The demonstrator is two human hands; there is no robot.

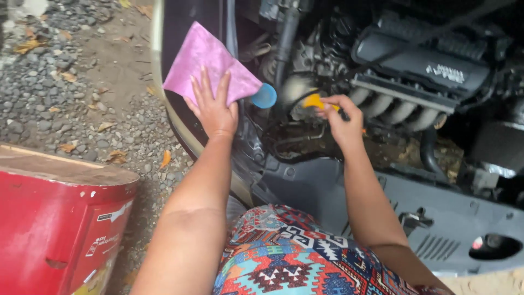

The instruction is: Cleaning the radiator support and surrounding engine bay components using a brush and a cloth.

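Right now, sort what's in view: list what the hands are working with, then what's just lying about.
In use: pink cloth under left hand; yellow dipstick handle pinched by right hand; engine.
Lying about: red box; gravel; dry leaves; blue cap.

Left hand (214, 109) on pink cloth (207, 60), right hand (343, 117) gripping yellow dipstick handle (315, 100).

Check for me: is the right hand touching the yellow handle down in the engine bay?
Touching. The head view shows the right hand with its fingers closed around the yellow handle, no gap between them.
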